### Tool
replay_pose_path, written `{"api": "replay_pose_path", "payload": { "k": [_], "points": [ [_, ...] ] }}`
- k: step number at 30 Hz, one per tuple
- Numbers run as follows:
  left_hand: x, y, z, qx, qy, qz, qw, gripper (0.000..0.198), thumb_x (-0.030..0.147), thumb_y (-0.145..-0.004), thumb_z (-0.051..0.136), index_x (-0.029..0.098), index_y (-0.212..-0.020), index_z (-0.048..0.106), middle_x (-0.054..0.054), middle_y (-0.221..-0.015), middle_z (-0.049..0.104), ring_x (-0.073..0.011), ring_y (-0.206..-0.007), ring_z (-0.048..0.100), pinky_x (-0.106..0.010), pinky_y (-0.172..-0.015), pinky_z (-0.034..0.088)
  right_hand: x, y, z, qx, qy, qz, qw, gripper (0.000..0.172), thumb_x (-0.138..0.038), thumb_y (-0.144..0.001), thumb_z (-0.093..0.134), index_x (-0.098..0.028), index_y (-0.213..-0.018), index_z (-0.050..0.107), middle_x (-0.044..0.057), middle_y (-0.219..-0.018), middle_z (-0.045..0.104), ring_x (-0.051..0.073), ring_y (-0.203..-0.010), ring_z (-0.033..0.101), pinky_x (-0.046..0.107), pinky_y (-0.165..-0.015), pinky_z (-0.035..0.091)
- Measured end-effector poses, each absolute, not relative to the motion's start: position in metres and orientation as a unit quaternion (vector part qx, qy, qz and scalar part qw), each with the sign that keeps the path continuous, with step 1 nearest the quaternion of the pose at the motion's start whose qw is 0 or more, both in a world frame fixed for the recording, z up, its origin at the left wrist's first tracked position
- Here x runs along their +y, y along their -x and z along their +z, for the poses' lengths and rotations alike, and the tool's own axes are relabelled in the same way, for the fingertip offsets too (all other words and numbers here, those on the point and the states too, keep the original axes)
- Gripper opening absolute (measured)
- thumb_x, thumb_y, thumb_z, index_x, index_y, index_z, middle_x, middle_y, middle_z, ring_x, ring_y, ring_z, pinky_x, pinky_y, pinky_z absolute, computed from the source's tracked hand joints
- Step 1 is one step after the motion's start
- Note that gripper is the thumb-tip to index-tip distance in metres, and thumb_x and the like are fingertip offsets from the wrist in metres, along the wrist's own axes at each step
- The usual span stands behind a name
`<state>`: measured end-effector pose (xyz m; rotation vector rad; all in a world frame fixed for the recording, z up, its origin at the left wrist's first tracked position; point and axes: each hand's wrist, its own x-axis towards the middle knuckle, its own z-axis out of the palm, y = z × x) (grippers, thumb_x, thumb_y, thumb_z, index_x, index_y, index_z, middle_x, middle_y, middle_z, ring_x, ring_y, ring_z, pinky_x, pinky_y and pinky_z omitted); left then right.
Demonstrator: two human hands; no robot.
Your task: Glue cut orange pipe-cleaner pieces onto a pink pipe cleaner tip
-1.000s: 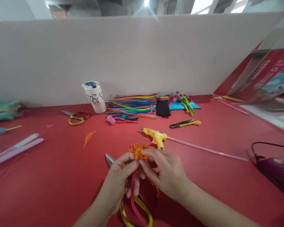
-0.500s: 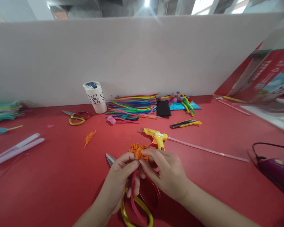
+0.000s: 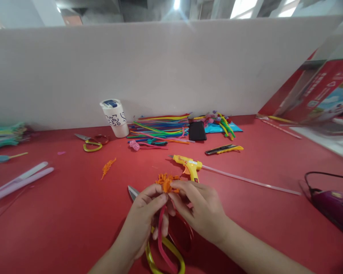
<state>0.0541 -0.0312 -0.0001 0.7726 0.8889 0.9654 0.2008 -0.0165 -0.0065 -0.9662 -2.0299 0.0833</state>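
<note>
Between my hands is an orange pipe-cleaner flower point(image 3: 166, 182) with a curly, looped head. A pink-red pipe-cleaner stem point(image 3: 161, 232) hangs down from it toward me. Thumb and fingers of my left hand point(image 3: 148, 209) pinch the flower's base and the top of the stem. My right hand point(image 3: 201, 207) is closed at the flower's right side, its thumb and forefinger on the orange loops. Below both hands lies a large pair of scissors point(image 3: 151, 255) with one yellow and one red handle, partly hidden by them.
A yellow glue gun point(image 3: 190, 163) with a long glue stick lies just beyond my hands. Further off are a yellow utility knife point(image 3: 224, 149), a black phone point(image 3: 197, 131), coloured pipe cleaners point(image 3: 160, 127), a white tumbler point(image 3: 116, 120) and smaller scissors point(image 3: 92, 144). An orange curled piece point(image 3: 108, 167) lies left.
Both hands keep the same hold on the flower, with hardly any movement. The view has shifted very slightly.
</note>
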Motion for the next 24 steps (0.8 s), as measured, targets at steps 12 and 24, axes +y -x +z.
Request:
{"api": "replay_pose_path", "payload": {
  "k": [12, 24],
  "points": [
    [-0.0315, -0.0536, -0.0005, 0.411, -0.369, 0.436, 0.711, 0.011, 0.026, -0.080, 0.054, 0.016, -0.075, 0.053, 0.002, -0.068, 0.062, -0.0009, -0.029, 0.046, -0.008, -0.024, 0.025, -0.0168, -0.2018, -0.0056, -0.815, 0.390, 0.024, 0.428, 0.011, -0.020, -0.085, 0.049, -0.016, -0.093, 0.055, 0.001, -0.066, 0.064, 0.011, -0.054, 0.057, 0.021, -0.052, 0.044],
    [-0.0297, -0.0513, -0.0024, 0.418, -0.383, 0.457, 0.685, 0.010, 0.024, -0.081, 0.054, 0.017, -0.074, 0.052, 0.004, -0.063, 0.059, -0.0024, -0.032, 0.049, -0.008, -0.024, 0.027, -0.0190, -0.2041, -0.0020, -0.800, 0.379, 0.082, 0.458, 0.016, -0.017, -0.083, 0.052, -0.018, -0.099, 0.051, -0.003, -0.059, 0.059, 0.011, -0.051, 0.055, 0.021, -0.053, 0.044]
  ]
}}
